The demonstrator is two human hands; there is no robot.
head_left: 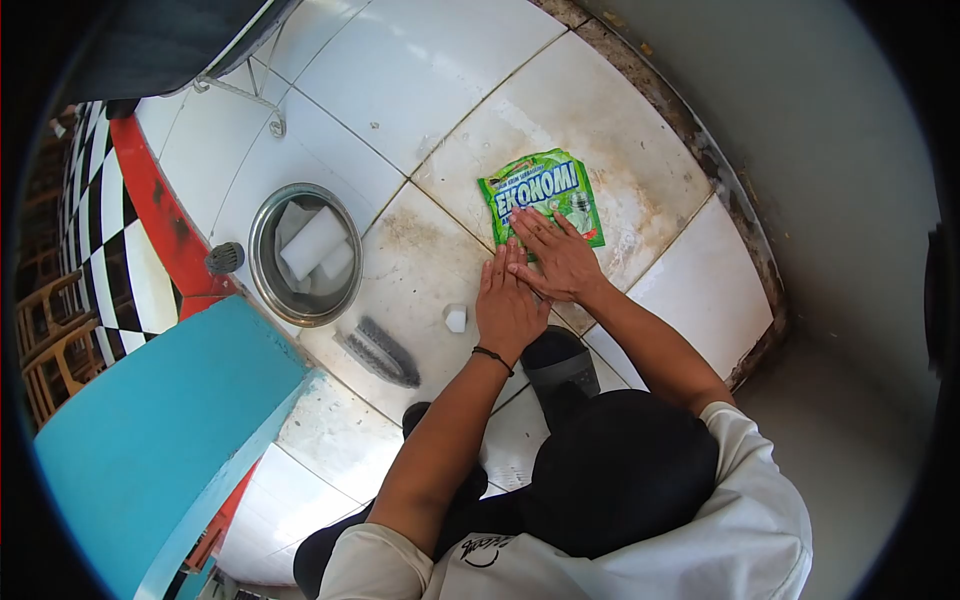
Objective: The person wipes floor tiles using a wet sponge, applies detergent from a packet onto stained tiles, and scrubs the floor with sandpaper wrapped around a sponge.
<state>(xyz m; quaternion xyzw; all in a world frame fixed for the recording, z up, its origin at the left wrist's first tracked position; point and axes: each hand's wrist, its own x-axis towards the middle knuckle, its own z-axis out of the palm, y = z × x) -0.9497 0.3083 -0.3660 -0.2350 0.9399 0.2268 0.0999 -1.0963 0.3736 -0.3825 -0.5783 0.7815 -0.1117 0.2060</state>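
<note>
A green detergent pouch marked "EKONOMI" lies on the stained floor tiles. My right hand rests flat, with its outstretched fingers over the lower part of the pouch. Beside it and partly under its thumb side, my left hand lies with fingers straight, tips at the pouch's lower edge. Both hands are open, and I see nothing gripped in either. To the left are a small white block and a grey scrub brush. A metal basin holds several white sponge-like blocks.
A round grey bristled piece sits left of the basin. A turquoise ledge and a red edge bound the left side. A grey wall rises at right. A white metal stand leg is at upper left.
</note>
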